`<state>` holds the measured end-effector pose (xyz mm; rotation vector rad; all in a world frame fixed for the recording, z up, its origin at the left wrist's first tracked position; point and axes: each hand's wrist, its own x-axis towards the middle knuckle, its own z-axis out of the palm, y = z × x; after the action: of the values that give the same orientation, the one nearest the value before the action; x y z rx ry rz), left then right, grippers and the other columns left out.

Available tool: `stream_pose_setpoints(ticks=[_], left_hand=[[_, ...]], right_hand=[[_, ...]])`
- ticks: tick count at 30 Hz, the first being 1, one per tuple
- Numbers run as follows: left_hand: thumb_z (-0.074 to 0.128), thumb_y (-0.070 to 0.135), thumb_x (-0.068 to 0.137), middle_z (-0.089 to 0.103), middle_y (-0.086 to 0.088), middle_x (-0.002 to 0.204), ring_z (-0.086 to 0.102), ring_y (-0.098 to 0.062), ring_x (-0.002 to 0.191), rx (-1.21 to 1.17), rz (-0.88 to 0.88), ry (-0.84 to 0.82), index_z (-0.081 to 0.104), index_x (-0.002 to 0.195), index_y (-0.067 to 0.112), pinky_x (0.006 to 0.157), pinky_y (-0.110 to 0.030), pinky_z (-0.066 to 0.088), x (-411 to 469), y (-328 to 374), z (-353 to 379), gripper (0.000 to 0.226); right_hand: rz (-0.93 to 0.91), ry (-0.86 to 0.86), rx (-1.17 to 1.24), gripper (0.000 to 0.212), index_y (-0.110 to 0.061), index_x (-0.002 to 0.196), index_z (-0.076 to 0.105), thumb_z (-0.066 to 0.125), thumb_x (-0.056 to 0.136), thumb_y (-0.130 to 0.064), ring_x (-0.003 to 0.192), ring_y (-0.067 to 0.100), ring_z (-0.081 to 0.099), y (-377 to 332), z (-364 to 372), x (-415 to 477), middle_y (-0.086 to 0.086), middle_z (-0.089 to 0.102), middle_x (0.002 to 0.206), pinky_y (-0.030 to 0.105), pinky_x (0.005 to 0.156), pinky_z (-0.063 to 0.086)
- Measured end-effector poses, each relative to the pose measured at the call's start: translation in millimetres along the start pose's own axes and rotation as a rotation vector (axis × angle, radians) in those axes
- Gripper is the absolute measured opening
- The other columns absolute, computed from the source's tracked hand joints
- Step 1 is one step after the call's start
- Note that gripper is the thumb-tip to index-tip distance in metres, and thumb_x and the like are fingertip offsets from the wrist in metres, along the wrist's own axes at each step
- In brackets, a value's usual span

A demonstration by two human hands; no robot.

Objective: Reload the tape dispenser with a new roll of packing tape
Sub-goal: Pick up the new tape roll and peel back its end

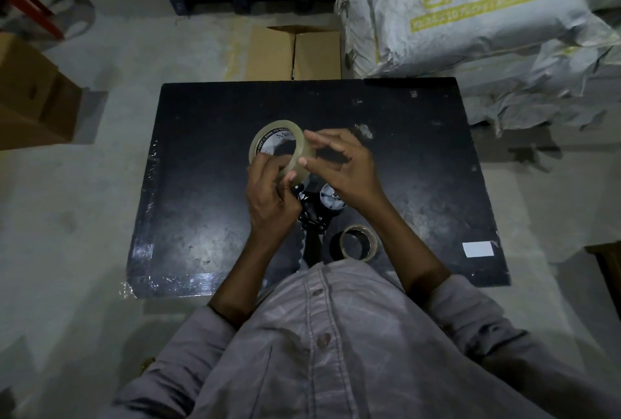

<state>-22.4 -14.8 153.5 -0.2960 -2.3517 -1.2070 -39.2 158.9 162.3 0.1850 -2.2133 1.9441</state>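
My left hand (268,196) grips the near rim of the new tape roll (280,146) and my right hand (339,166) pinches its right edge, above the black table (201,217); the tape dispenser (316,213) lies unloaded just nearer, the old roll (358,243) off to its right, so mounting and threading remain

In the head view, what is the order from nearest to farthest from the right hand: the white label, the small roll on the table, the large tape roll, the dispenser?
1. Large tape roll, at the fingertips of the right hand.
2. Dispenser, just beneath the wrist.
3. Small roll, nearer the shirt.
4. White label, right near corner of the table.
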Motion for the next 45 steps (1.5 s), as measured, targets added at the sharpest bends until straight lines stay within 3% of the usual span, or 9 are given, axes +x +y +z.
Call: stream_pose_setpoints(ticks=[7,12,17,26,35,45], left_hand=[[0.064,0.0,0.099,0.063,-0.008,0.107,0.064,-0.03,0.093,0.013,0.012,0.007,0.072,0.108,0.003,0.073,-0.046,0.054,0.2,-5.7,1.3,0.013],[0.064,0.001,0.098,0.064,-0.007,0.108,0.065,-0.029,0.094,0.014,-0.017,0.021,0.073,0.108,0.004,0.073,-0.049,0.055,0.3,-6.1,1.4,0.014],[0.064,0.004,0.101,0.064,-0.009,0.106,0.064,-0.03,0.091,0.047,-0.02,0.03,0.073,0.108,0.003,0.073,-0.052,0.054,1.9,-7.4,2.3,0.012],[0.066,0.002,0.101,0.064,-0.011,0.099,0.058,-0.022,0.092,0.099,0.078,0.034,0.072,0.105,0.001,0.073,-0.049,0.052,2.8,-4.0,-0.3,0.008],[0.068,-0.004,0.097,0.063,-0.012,0.093,0.056,-0.019,0.09,0.052,0.108,0.046,0.074,0.103,-0.001,0.072,-0.049,0.05,10.0,1.2,-1.0,0.01],[0.07,-0.01,0.093,0.063,-0.014,0.092,0.054,-0.019,0.09,0.045,0.127,0.06,0.075,0.103,-0.003,0.07,-0.049,0.049,11.7,5.3,0.1,0.014]], right_hand=[[-0.139,0.145,-0.196,0.016,-0.007,0.106,0.09,0.092,0.093,-0.017,0.094,0.016,0.08,5.6,3.7,1.8,0.005,0.081,0.103,0.043,0.082,0.068],[-0.175,0.117,-0.236,0.021,-0.003,0.111,0.088,0.09,0.095,-0.016,0.095,0.018,0.08,4.4,6.8,-1.9,0.009,0.08,0.107,0.035,0.08,0.069],[-0.302,0.118,-0.339,0.019,-0.002,0.11,0.088,0.089,0.095,-0.014,0.094,0.018,0.079,3.0,10.4,-1.7,0.01,0.081,0.107,0.037,0.08,0.067],[-0.279,0.12,-0.368,0.016,-0.004,0.109,0.088,0.09,0.094,-0.01,0.089,0.015,0.08,-3.5,7.1,-0.9,0.008,0.082,0.105,0.031,0.079,0.067],[-0.144,0.127,-0.204,0.014,-0.007,0.107,0.09,0.09,0.095,-0.012,0.094,0.015,0.083,-6.7,2.0,0.3,0.005,0.085,0.103,0.041,0.082,0.069],[-0.093,0.14,-0.199,0.009,-0.007,0.102,0.089,0.089,0.094,-0.012,0.092,0.013,0.081,-7.3,0.5,3.6,0.003,0.086,0.098,0.035,0.086,0.066]])
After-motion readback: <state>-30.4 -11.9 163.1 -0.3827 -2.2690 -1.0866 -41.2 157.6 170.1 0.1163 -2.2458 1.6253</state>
